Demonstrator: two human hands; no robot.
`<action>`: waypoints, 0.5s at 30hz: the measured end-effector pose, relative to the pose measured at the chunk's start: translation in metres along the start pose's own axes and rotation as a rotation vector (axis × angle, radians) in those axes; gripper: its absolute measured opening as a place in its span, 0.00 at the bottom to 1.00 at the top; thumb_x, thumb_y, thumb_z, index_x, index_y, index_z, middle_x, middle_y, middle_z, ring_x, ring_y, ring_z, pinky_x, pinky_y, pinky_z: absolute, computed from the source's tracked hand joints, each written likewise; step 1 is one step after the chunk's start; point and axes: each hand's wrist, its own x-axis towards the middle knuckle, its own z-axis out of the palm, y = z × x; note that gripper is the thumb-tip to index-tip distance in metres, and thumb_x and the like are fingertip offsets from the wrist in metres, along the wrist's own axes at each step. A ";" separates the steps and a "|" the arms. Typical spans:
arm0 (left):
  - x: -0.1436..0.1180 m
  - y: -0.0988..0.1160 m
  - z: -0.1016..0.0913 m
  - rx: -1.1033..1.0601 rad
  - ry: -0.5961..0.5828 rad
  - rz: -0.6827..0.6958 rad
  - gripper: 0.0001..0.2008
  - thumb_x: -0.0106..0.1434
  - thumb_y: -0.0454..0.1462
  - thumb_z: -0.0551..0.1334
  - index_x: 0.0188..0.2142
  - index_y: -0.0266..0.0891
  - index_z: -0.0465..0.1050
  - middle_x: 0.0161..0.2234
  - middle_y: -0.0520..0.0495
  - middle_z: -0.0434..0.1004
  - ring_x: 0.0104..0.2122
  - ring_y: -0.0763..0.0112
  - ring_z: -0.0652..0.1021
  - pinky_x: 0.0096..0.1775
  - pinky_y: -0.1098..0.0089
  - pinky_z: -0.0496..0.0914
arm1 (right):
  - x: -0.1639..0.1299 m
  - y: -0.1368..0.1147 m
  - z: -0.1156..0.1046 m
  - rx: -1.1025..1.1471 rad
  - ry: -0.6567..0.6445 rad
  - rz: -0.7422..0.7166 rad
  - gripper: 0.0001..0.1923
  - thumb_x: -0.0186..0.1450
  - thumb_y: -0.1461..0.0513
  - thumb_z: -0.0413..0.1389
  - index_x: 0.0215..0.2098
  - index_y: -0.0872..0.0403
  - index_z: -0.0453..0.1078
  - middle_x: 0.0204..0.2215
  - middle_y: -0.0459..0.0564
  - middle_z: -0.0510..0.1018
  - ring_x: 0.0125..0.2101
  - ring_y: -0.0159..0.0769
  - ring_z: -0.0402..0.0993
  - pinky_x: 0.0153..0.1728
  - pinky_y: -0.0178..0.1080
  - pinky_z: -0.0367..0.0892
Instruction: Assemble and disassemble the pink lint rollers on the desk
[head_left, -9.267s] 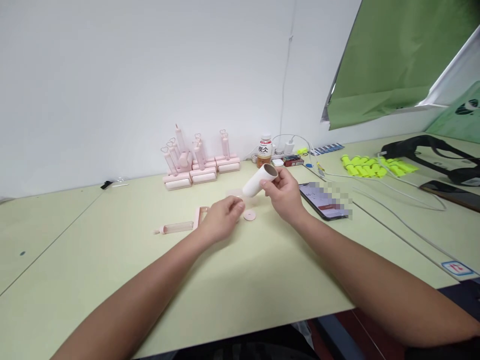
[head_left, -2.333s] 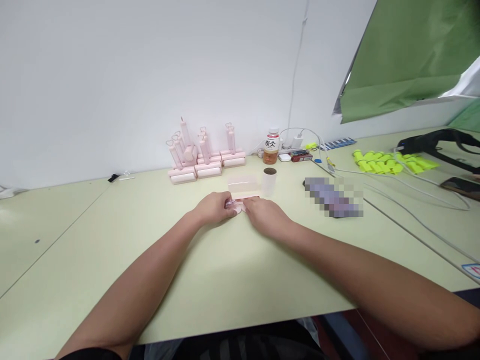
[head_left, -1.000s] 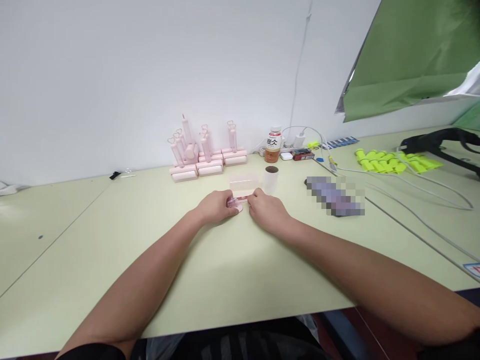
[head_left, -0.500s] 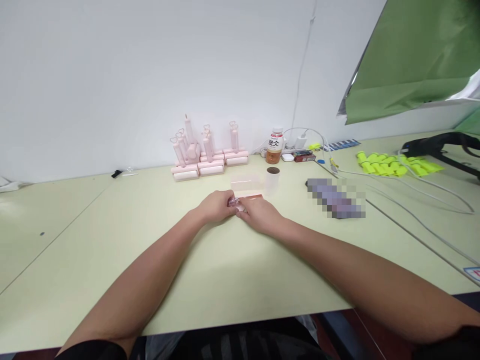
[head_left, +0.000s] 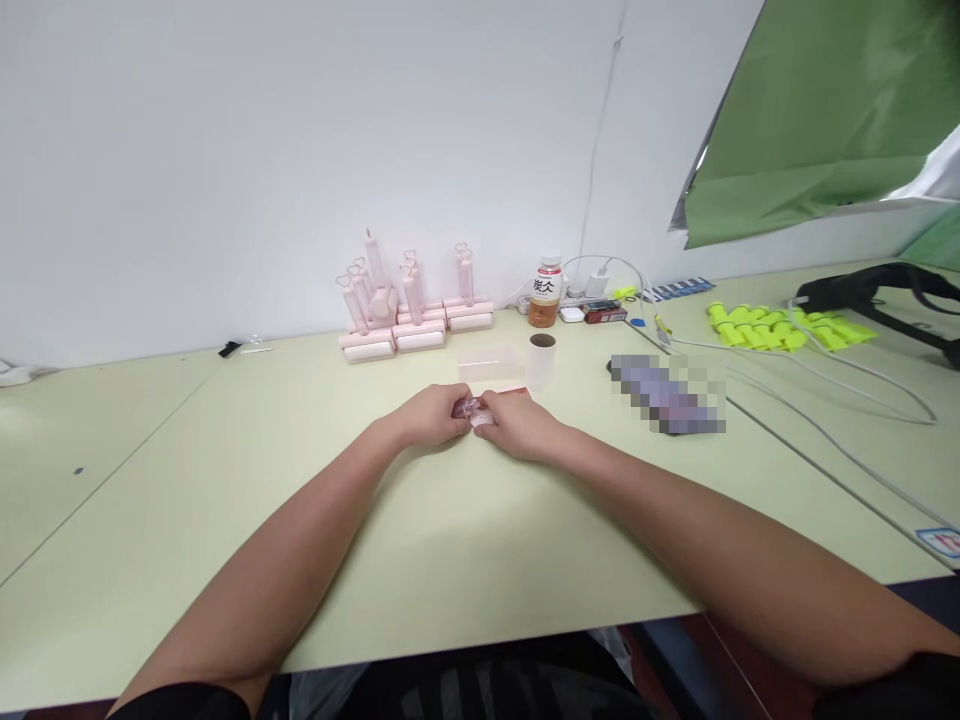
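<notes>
Pink roller frame point(head_left: 480, 404) sits on the table point(head_left: 465, 540) between my hands, and I see my right hand point(head_left: 517, 424) has slid back in against my left hand point(head_left: 433, 414), both pinching its end, paper tube point(head_left: 540, 362) standing untouched behind.

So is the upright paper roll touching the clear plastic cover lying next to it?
Cannot tell. In the head view the paper roll stands right beside the clear cover, but the see-through edge blurs where they meet, so neither a gap nor contact shows plainly.

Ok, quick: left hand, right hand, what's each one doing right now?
Left hand: closed, pinching the small pink part.
Right hand: closed on the same pink part, fingers meeting the left's.
</notes>
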 end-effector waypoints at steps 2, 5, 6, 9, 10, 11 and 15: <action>-0.001 0.000 -0.001 -0.008 -0.012 0.018 0.07 0.56 0.40 0.59 0.35 0.42 0.67 0.32 0.51 0.74 0.30 0.66 0.73 0.30 0.69 0.64 | 0.000 0.002 -0.001 0.009 -0.016 -0.003 0.19 0.64 0.54 0.56 0.49 0.56 0.67 0.43 0.56 0.79 0.40 0.44 0.75 0.29 0.36 0.58; -0.001 -0.001 -0.001 -0.018 -0.018 0.040 0.08 0.56 0.40 0.58 0.36 0.42 0.67 0.31 0.51 0.74 0.30 0.66 0.73 0.31 0.69 0.64 | 0.001 0.004 -0.002 0.019 -0.031 -0.007 0.18 0.63 0.54 0.56 0.47 0.55 0.68 0.43 0.56 0.79 0.39 0.43 0.75 0.29 0.35 0.58; -0.002 -0.001 -0.001 -0.022 -0.019 0.046 0.08 0.57 0.40 0.58 0.36 0.42 0.67 0.31 0.51 0.74 0.30 0.66 0.73 0.31 0.69 0.64 | 0.002 0.005 -0.002 0.021 -0.032 -0.009 0.17 0.63 0.54 0.56 0.46 0.55 0.69 0.43 0.56 0.79 0.38 0.42 0.75 0.29 0.35 0.58; -0.002 -0.002 -0.001 -0.035 -0.024 0.062 0.07 0.57 0.41 0.58 0.35 0.42 0.67 0.32 0.51 0.74 0.30 0.67 0.73 0.32 0.69 0.64 | 0.003 0.006 0.000 0.022 -0.019 -0.011 0.17 0.62 0.54 0.57 0.45 0.56 0.69 0.42 0.55 0.80 0.38 0.41 0.75 0.28 0.35 0.58; -0.002 -0.002 -0.001 -0.040 -0.025 0.066 0.07 0.57 0.41 0.58 0.35 0.42 0.67 0.32 0.51 0.74 0.30 0.67 0.73 0.32 0.69 0.64 | 0.003 0.006 0.001 0.020 -0.006 -0.010 0.17 0.62 0.54 0.57 0.45 0.55 0.69 0.42 0.55 0.80 0.38 0.41 0.75 0.29 0.35 0.58; -0.002 -0.003 -0.001 -0.045 -0.025 0.068 0.08 0.58 0.41 0.58 0.35 0.42 0.67 0.32 0.52 0.74 0.30 0.67 0.73 0.32 0.69 0.64 | 0.003 0.005 0.002 0.017 0.009 -0.009 0.17 0.63 0.54 0.57 0.45 0.55 0.69 0.42 0.55 0.80 0.38 0.41 0.75 0.29 0.35 0.58; -0.001 -0.005 -0.001 -0.064 -0.028 0.077 0.07 0.57 0.41 0.59 0.35 0.42 0.66 0.32 0.52 0.74 0.31 0.68 0.73 0.32 0.70 0.64 | 0.001 0.000 0.007 -0.015 0.066 0.001 0.14 0.67 0.56 0.51 0.45 0.55 0.69 0.41 0.55 0.80 0.39 0.42 0.75 0.31 0.36 0.58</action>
